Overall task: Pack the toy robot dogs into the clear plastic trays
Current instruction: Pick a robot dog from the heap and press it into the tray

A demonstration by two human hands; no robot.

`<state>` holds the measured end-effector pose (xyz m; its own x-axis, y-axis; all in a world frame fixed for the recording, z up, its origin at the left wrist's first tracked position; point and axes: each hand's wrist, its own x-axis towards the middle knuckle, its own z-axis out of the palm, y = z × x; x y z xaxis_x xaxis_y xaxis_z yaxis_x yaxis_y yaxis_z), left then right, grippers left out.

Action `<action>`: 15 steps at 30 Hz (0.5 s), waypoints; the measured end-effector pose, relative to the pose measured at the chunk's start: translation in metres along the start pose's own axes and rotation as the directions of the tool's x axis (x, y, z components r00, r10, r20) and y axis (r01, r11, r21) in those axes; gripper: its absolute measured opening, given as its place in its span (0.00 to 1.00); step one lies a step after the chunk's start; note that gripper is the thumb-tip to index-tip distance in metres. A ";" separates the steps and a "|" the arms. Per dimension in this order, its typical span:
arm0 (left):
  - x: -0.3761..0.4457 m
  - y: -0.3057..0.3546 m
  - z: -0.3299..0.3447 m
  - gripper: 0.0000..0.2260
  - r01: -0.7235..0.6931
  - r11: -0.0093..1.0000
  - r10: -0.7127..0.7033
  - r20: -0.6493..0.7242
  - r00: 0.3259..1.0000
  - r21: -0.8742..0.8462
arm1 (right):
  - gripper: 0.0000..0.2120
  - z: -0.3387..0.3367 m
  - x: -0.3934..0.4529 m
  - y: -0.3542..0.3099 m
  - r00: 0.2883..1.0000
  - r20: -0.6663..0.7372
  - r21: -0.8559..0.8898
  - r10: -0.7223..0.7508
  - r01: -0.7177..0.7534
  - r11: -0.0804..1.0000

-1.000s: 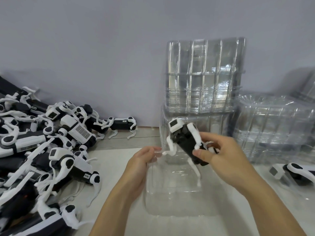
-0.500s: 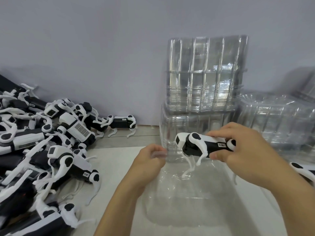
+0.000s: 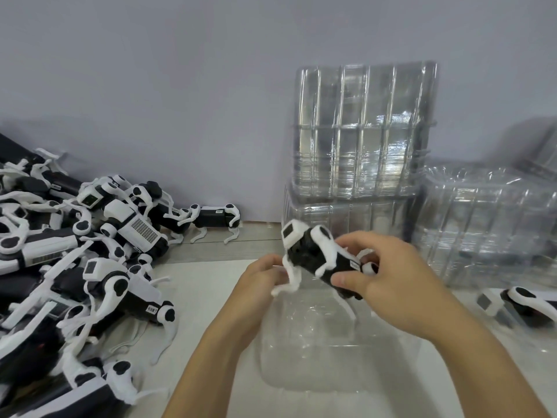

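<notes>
The toy dog (image 3: 319,260) is held in the air above the open clear tray (image 3: 325,351), which lies flat on the counter (image 3: 199,297) directly beneath both hands. The right hand (image 3: 388,282) wraps the rear half of the dog's black body, thumb on the near side and fingers curled over the far side. The left hand (image 3: 259,282) pinches one white front leg (image 3: 291,282) between thumb and fingers.

The dog's long axis runs from far left, where the square white head sits, down to near right, into the right palm. It is tilted, head higher than tail, with the legs hanging toward the tray. The tray's long side appears to run near to far, so the dog lies slantwise across it. The coming move likely turns on this: the body must swing into line with the tray's hollow and drop level, with the legs folded in. The right hand carries the weight and is nearer the tray's middle; the left hand seems only to tuck the leg.

A heap of loose dogs (image 3: 75,267) lies to the left on the counter. A stack of empty trays (image 3: 361,131) stands against the far wall, with more trays (image 3: 488,221) to the right, and another dog (image 3: 524,306) lies at the right edge.
</notes>
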<state>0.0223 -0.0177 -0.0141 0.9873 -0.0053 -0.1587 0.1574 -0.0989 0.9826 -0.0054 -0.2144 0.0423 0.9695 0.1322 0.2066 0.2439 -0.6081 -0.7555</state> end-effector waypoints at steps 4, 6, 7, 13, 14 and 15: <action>0.000 -0.003 -0.002 0.16 -0.008 0.999 0.007 0.031 0.999 0.037 | 0.19 0.000 0.001 0.008 0.997 0.080 -0.242 0.024 -0.004 0.970; 0.000 -0.004 -0.003 0.14 -0.030 0.997 0.026 0.057 0.998 0.069 | 0.21 0.002 0.001 0.008 0.995 0.091 -0.316 0.032 -0.002 0.949; -0.001 -0.005 -0.002 0.14 -0.036 0.997 0.031 0.062 0.998 0.073 | 0.21 0.004 0.001 0.008 0.995 0.093 -0.338 0.036 -0.002 0.941; -0.001 -0.005 -0.004 0.16 -0.038 0.999 0.037 0.038 0.999 0.018 | 0.16 0.013 -0.001 0.013 0.993 0.109 -0.255 0.048 -0.019 0.967; -0.001 -0.005 -0.004 0.16 -0.040 0.999 0.039 0.035 0.999 0.011 | 0.16 0.015 -0.001 0.014 0.993 0.107 -0.237 0.049 -0.022 0.971; -0.001 -0.005 -0.004 0.16 -0.040 0.999 0.040 0.030 0.999 0.004 | 0.15 0.017 -0.001 0.015 0.993 0.103 -0.226 0.050 -0.025 0.974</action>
<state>0.0205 -0.0136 -0.0186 0.9917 -0.0396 -0.1222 0.1176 -0.1026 0.9877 -0.0022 -0.2106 0.0204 0.9778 0.1819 0.1036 0.2073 -0.7724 -0.6003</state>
